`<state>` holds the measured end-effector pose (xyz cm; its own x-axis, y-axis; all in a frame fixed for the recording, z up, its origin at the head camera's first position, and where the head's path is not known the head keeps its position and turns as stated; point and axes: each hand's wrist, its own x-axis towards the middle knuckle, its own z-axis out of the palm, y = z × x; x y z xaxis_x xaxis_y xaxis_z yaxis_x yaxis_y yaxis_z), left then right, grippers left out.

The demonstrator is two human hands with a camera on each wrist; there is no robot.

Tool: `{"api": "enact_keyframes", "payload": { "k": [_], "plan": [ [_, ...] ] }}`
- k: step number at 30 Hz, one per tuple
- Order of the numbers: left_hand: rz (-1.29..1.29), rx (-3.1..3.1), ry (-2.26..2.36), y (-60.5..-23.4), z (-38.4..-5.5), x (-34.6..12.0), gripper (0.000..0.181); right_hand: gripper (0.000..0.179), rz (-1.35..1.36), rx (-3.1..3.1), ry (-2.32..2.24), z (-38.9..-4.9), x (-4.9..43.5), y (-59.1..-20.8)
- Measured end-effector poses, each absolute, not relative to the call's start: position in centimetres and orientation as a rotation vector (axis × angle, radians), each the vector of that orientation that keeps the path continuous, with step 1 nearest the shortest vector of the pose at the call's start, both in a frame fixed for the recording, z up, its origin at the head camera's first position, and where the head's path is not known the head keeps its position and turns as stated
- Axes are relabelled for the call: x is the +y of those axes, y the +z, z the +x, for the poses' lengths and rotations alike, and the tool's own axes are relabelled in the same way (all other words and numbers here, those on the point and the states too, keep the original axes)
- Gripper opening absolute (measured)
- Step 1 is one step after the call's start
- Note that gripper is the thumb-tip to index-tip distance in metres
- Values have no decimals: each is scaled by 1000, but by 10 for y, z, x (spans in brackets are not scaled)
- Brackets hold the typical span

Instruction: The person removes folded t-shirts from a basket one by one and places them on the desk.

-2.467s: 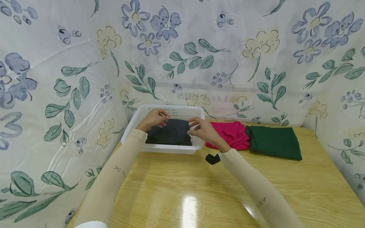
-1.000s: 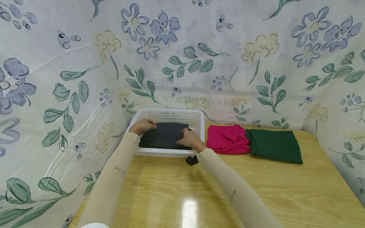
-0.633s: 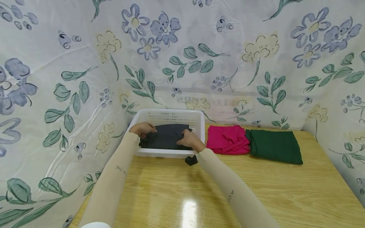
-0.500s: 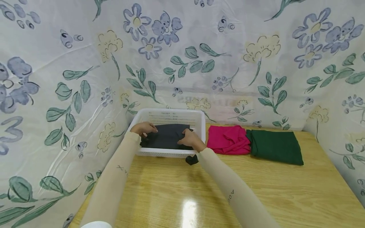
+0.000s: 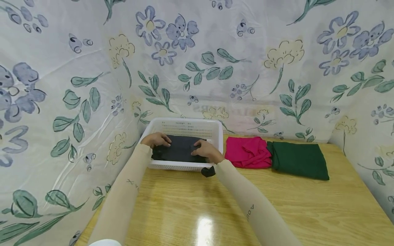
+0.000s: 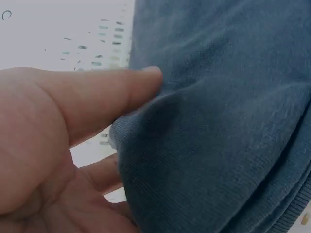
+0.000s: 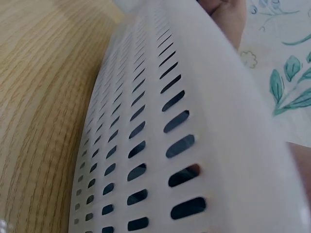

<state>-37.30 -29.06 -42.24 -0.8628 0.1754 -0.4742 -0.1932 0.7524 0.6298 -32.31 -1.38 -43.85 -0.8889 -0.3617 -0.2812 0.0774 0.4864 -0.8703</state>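
Observation:
A dark grey folded garment (image 5: 180, 148) lies inside a white plastic basket (image 5: 184, 166). At its left end my left hand (image 5: 156, 139) pinches the edge. In the left wrist view, the thumb (image 6: 116, 92) lies on top of the knit cloth and the other fingers go beneath it. My right hand (image 5: 207, 150) grips the garment's right end, with curled fingers and thumb on the cloth. The right wrist view mostly shows the basket's slotted outer wall (image 7: 146, 145), which hides most of that hand.
To the right of the basket, a crumpled pink cloth (image 5: 247, 152) lies on the wooden table (image 5: 184, 201). Beside it is a folded dark green cloth (image 5: 298, 160). A floral curtain (image 5: 197, 61) hangs close behind the basket and along the left side.
Both hands have come down from above the garment to its two ends. The garment now lies flatter and wider in the basket. Over the last half second the hands have hardly moved.

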Motion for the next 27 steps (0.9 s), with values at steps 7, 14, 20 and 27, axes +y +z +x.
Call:
{"api": "enact_keyframes", "payload": {
  "k": [7,14,20,27],
  "plan": [
    [-80,2530,941,-406,-356,-283,39,36,-332,2348,-1398,-321,-12,-437],
    [-101,2590,1058,-403,-352,-282,37,32,-409,2480,-1371,-323,-9,-433],
    [-88,2670,1083,-405,-349,-283,38,33,-453,2544,-1361,-322,-8,-432],
    [-82,2676,1180,-398,-346,-284,41,32,-533,2565,-1376,-324,-4,-413]
  ]
}}
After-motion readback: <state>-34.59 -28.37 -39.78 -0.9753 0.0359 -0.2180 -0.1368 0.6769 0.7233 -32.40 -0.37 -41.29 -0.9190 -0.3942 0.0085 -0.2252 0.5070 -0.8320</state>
